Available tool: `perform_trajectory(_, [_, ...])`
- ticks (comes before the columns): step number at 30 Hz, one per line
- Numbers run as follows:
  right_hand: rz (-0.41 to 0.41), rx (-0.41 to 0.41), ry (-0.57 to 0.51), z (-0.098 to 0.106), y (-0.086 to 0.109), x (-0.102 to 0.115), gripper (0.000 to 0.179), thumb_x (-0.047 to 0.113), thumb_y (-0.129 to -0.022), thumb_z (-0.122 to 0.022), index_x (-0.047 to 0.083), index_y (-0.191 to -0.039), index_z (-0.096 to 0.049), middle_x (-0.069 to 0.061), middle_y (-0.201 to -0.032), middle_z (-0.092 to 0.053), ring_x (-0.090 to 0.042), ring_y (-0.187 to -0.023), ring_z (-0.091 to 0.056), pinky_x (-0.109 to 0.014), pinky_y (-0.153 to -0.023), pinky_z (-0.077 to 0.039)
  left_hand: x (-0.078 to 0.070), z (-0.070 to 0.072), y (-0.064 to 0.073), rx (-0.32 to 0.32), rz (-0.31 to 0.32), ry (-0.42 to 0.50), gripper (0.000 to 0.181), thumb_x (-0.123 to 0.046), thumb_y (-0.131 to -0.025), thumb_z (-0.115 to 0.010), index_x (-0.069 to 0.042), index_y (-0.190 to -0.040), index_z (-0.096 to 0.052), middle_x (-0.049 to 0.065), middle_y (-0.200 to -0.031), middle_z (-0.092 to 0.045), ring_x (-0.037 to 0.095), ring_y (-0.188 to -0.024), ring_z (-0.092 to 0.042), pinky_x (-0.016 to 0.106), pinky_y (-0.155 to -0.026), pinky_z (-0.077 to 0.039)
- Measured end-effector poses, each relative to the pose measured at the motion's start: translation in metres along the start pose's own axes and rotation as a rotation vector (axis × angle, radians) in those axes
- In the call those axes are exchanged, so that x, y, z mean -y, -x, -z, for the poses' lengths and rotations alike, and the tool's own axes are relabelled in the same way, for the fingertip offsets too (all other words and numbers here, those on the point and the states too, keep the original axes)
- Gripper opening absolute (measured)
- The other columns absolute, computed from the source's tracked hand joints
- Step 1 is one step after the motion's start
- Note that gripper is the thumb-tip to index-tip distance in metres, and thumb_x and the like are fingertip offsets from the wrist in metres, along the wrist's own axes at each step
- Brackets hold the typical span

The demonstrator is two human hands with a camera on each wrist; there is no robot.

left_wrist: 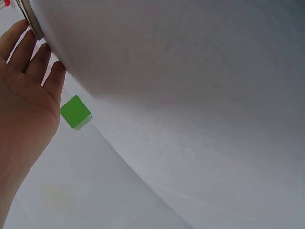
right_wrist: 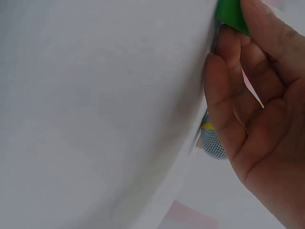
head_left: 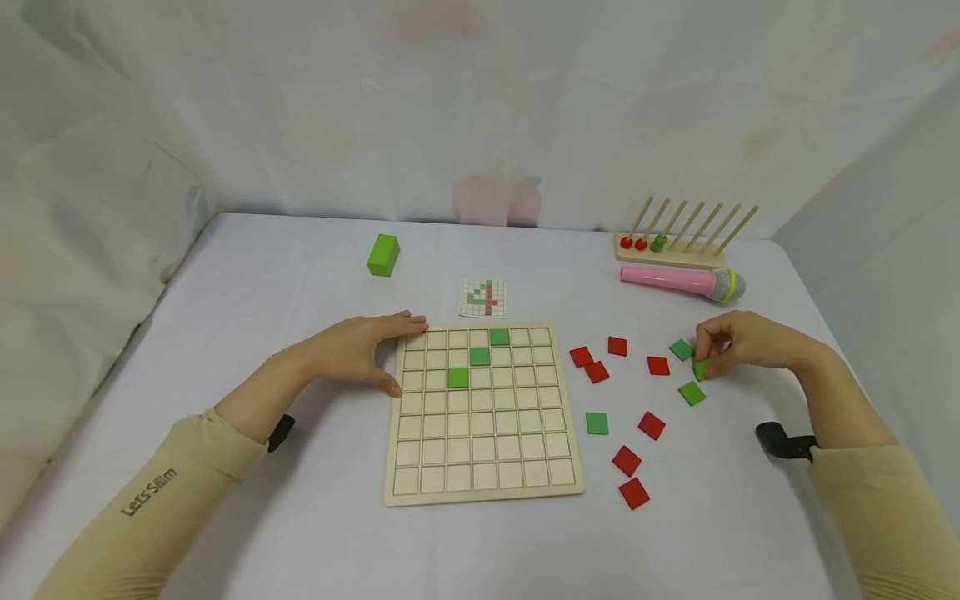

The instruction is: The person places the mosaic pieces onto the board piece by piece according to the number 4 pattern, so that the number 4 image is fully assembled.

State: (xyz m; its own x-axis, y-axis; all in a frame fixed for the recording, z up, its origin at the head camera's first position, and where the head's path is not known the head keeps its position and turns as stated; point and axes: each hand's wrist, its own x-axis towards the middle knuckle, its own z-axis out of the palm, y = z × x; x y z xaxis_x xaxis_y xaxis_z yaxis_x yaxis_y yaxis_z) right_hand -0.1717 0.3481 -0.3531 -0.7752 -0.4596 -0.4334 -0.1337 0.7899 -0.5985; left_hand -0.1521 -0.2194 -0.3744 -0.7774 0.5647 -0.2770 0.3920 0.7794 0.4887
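Observation:
A wooden grid board (head_left: 486, 498) lies mid-table, with green square tiles (head_left: 458, 378) in three of its cells, stepping diagonally. My left hand (head_left: 352, 348) rests at the board's upper left corner, fingers stretched along the edge and thumb at its left side. Over on the right, my right hand (head_left: 738, 340) pinches a green tile (right_wrist: 232, 15) between thumb and fingers. Two more green tiles (head_left: 692, 393) lie close to that hand. Several red tiles (head_left: 652, 426) and another green tile (head_left: 597, 423) are scattered right of the board.
Behind the board lies a small card (head_left: 482, 298) with a green and red 4 on a grid. A green block (head_left: 383, 255) stands at the back left. At the back right are a pink toy microphone (head_left: 678, 282) and a wooden peg stand (head_left: 671, 251) with beads.

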Motion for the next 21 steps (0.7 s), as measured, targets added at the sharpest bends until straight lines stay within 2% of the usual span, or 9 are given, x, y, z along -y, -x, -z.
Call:
perform_trajectory(4, [0.022, -0.027, 0.000, 0.001, 0.000, 0.010, 0.014, 0.010, -0.079, -0.078, 0.009, -0.079, -0.064, 0.000, -0.082, -0.069, -0.008, -0.077, -0.060, -0.024, -0.069, -0.049, 0.001, 0.000, 0.001, 0.000, 0.001, 0.004, 0.109, -0.057, -0.060, -0.086, -0.030, -0.153, -0.036, -0.011, -0.162, -0.032, 0.020, -0.155, -0.023, 0.054, -0.124, -0.023])
perform_trajectory(8, [0.074, -0.080, 0.018, -0.003, -0.006, 0.028, 0.015, 0.012, -0.080, -0.079, 0.011, -0.079, -0.064, 0.001, -0.080, -0.068, -0.009, -0.078, -0.061, -0.024, -0.070, -0.050, 0.001, 0.000, 0.001, 0.001, 0.000, 0.004, 0.109, -0.057, -0.060, -0.086, -0.030, -0.153, -0.036, -0.012, -0.162, -0.032, 0.020, -0.155, -0.023, 0.054, -0.124, -0.023])
perform_trajectory(14, [0.169, -0.169, 0.060, -0.016, -0.021, 0.062, 0.010, 0.009, -0.084, -0.075, 0.015, -0.089, -0.070, 0.000, -0.082, -0.067, -0.012, -0.077, -0.059, -0.023, -0.066, -0.052, 0.003, 0.000, 0.000, -0.001, -0.001, 0.009, 0.109, -0.057, -0.060, -0.086, -0.030, -0.153, -0.036, -0.012, -0.162, -0.032, 0.020, -0.155, -0.023, 0.054, -0.124, -0.023])
perform_trajectory(21, [0.261, -0.205, 0.091, -0.031, -0.043, 0.101, 0.012, 0.015, -0.084, -0.078, 0.019, -0.094, -0.074, 0.002, -0.081, -0.069, -0.012, -0.077, -0.059, -0.021, -0.067, -0.051, 0.003, -0.001, 0.001, -0.001, 0.001, 0.009, 0.108, -0.056, -0.061, -0.087, -0.031, -0.153, -0.037, -0.013, -0.162, -0.032, 0.019, -0.155, -0.024, 0.053, -0.124, -0.023])
